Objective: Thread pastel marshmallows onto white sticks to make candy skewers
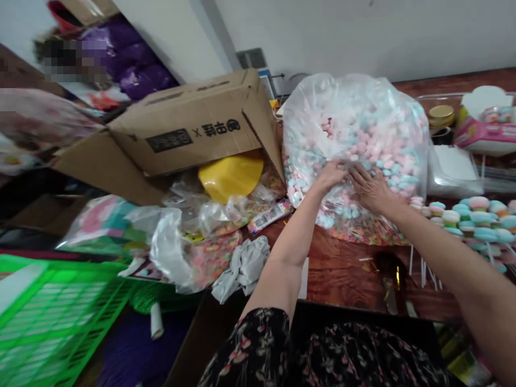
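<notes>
Floral fabric (pixel 363 355) below, left hand (pixel 334 174) and right hand (pixel 373 189) touch crinkled plastic bag (pixel 350 118).

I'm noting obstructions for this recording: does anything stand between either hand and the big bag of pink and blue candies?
Nothing visible does. The left hand and right hand both appear to rest on the bag; the cardboard box stands off to its left.

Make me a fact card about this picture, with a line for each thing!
Left hand: left hand on the clear bag
Right hand: right hand on that bag too, fingers spread
Inside bag: pink and blue pieces
Left of bag: open cardboard box
Right of bag: pastel stacks, white sticks below
Lower left: green basket
</notes>
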`<state>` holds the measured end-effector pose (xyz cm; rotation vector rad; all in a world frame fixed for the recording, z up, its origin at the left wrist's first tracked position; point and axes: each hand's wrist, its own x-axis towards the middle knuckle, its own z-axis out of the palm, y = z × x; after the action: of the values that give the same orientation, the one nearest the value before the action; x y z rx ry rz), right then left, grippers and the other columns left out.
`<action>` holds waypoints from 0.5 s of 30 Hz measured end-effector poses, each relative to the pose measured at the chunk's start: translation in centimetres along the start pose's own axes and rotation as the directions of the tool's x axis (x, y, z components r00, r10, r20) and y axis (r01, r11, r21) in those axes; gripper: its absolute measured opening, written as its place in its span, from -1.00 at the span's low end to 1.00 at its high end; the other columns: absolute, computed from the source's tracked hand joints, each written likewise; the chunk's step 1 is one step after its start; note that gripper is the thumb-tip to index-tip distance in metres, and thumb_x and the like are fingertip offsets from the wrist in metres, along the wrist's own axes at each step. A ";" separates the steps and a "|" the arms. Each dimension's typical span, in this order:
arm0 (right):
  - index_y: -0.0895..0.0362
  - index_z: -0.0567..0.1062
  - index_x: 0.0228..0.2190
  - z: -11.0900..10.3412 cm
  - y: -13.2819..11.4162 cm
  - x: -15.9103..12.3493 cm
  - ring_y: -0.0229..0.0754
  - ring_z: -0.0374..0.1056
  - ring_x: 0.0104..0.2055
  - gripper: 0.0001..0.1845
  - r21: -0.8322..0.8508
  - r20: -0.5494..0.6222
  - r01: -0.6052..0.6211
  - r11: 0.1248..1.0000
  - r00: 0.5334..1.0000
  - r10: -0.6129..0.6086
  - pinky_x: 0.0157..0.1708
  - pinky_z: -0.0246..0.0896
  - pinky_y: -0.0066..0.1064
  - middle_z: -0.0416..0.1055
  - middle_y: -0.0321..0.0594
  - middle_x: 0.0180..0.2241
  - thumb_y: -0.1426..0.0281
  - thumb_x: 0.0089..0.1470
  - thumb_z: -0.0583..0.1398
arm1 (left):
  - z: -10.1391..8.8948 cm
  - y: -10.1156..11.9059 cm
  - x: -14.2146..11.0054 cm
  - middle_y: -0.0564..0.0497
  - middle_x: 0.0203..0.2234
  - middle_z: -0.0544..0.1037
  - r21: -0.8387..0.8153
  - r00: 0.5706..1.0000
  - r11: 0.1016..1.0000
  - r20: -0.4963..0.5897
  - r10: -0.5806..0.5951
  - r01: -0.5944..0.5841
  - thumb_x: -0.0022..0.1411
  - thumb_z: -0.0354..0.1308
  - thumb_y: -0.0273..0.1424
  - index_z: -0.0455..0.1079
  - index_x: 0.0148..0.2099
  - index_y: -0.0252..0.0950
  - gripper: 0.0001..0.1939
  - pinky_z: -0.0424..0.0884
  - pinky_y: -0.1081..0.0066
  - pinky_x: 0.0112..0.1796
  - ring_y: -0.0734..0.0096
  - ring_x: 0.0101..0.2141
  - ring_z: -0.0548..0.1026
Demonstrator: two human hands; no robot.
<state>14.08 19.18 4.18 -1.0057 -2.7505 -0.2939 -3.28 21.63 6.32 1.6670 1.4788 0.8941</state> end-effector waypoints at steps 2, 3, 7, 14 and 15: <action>0.29 0.10 0.26 1.0 0.2 0.4 0.17 -0.17 0.37 -0.39 -0.022 -0.010 0.026 0.999 1.000 -0.027 0.20 -0.25 0.21 0.03 0.13 0.32 0.33 0.23 0.00 | -0.4 -0.2 -4.2 -0.19 -0.22 0.59 0.009 0.990 0.999 -0.132 0.037 -0.036 0.17 0.13 -0.44 0.29 0.21 -0.41 -0.46 0.42 0.38 -0.29 0.40 -0.39 0.50; 0.29 0.13 0.25 1.2 0.1 0.3 0.19 -0.17 0.36 -0.40 -0.032 -0.016 0.039 0.999 0.999 -0.039 0.19 -0.26 0.22 0.04 0.14 0.32 0.31 0.24 -0.01 | -0.8 -0.4 -6.7 -0.19 -0.17 0.58 0.066 0.975 0.992 -0.186 0.120 -0.109 0.18 0.15 -0.42 0.32 0.20 -0.36 -0.48 0.42 0.39 -0.27 0.40 -0.35 0.51; 0.29 0.19 0.20 1.4 -0.9 -0.5 0.23 -0.13 0.33 -0.44 -0.063 -0.021 0.054 0.997 0.998 -0.055 0.15 -0.28 0.27 0.14 0.15 0.26 0.32 0.23 -0.02 | -3.5 -1.7 -17.6 -0.10 -0.36 0.62 0.315 0.944 0.922 -0.164 0.287 -0.226 0.25 0.10 -0.37 0.56 -0.20 -0.28 -0.80 0.42 0.40 -0.26 0.36 -0.33 0.54; 0.21 0.39 0.00 0.1 -1.6 -1.8 0.12 0.11 0.16 -0.64 -0.047 -0.041 0.060 0.997 0.997 -0.062 0.10 -0.15 0.19 0.28 0.17 0.14 0.38 0.22 0.00 | -12.8 -4.5 -27.3 -0.03 -0.45 0.63 0.473 0.876 0.841 -0.483 -0.004 0.264 0.19 0.13 -0.36 0.56 -0.33 -0.28 -0.81 0.41 0.41 -0.32 0.36 -0.41 0.55; 0.22 0.41 -0.03 -0.5 -1.6 -1.9 0.12 0.14 0.14 -0.65 -0.045 -0.028 0.055 0.997 0.998 -0.056 0.09 -0.13 0.19 0.30 0.18 0.11 0.36 0.20 0.04 | -14.1 -4.4 -27.2 -0.03 -0.44 0.63 0.481 0.862 0.825 -0.506 -0.016 0.297 0.19 0.13 -0.35 0.56 -0.33 -0.29 -0.80 0.41 0.41 -0.31 0.35 -0.41 0.55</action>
<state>14.50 16.67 4.04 -0.9287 -2.7599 -0.3763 -20.32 -4.08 8.57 1.7334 2.3717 0.8818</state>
